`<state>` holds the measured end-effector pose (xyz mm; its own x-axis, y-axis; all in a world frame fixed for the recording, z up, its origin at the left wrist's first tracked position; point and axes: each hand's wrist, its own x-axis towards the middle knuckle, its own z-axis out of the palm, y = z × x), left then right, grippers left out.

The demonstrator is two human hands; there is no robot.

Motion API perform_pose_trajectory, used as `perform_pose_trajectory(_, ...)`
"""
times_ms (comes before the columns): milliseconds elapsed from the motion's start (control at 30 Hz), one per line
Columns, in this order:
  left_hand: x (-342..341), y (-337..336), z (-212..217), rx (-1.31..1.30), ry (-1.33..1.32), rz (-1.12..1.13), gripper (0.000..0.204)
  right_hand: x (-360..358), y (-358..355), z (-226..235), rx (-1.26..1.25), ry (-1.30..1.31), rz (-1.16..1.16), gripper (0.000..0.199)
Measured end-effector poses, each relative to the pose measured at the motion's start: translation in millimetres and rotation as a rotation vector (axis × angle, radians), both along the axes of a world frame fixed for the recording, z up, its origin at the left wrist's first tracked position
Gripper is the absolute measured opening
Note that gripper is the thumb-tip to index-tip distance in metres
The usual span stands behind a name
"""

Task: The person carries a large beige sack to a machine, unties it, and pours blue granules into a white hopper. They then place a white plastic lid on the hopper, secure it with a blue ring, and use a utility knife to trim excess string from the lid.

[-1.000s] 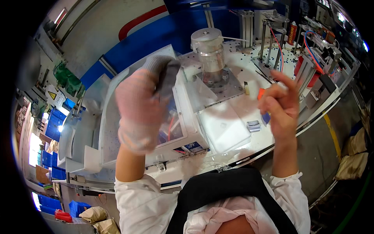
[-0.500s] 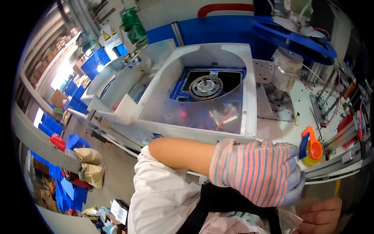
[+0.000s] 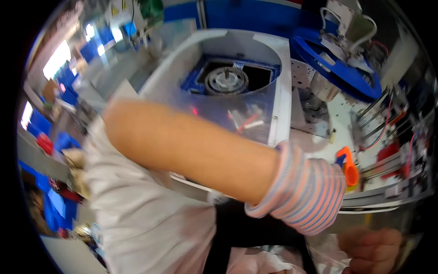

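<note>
My bare left forearm crosses the view from the left. My left hand (image 3: 306, 189) wears a glove striped in orange, blue and white and hangs low at the bench's front edge, back toward me, fingers hidden. An orange and blue plastic tool (image 3: 349, 168) lies on the bench just beyond the glove. My bare right hand (image 3: 373, 246) sits at the bottom right with its fingers curled shut. A bit of clear film (image 3: 326, 255) shows beside it; whether the hand grips it I cannot tell.
A white machine housing (image 3: 285, 86) with a clear cover holds a round metal hub (image 3: 226, 80) in a blue recess. A blue ring (image 3: 337, 68), a metal cylinder (image 3: 323, 87), cables and rails stand at the right. Blue bins (image 3: 41, 123) sit far left.
My head has turned left and down. The gloved left hand dropped from in front of me to the bench edge; the right hand sank to the bottom right, and the orange tool now lies on the bench.
</note>
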<state>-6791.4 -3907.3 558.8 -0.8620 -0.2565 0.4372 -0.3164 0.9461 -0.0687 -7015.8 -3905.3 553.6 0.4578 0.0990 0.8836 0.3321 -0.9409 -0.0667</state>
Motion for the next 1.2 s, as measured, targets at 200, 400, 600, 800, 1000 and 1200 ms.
perform_pose_trajectory(200, 29, -21, 6, 0.064, -0.044, 0.126, 0.021, -38, -12, 76, -0.13, 0.9, -0.015, 0.079)
perform_pose_trajectory(400, 27, -48, 12, 0.057, -0.124, 0.121, 0.019, 12, -35, 59, -0.301, 0.175, 0.17, 0.012)
perform_pose_trajectory(600, 30, -62, 16, 0.094, -0.159, 0.17, 0.016, 59, -53, 27, -0.322, -0.588, -0.174, 0.018)
perform_pose_trajectory(800, 29, -72, 26, 0.095, -0.138, 0.124, 0.014, 4, -40, 76, -0.256, 0.368, -0.057, 0.018)
perform_pose_trajectory(1000, 37, -96, 27, 0.24, 0.03, 0.192, 0.012, 23, -60, 33, -0.1, 0.146, 0.206, 0.033)
perform_pose_trajectory(1200, 64, -112, 8, 0.871, 0.684, 0.516, 0.016, 29, -85, -76, 0.775, -0.351, 0.025, 0.052)
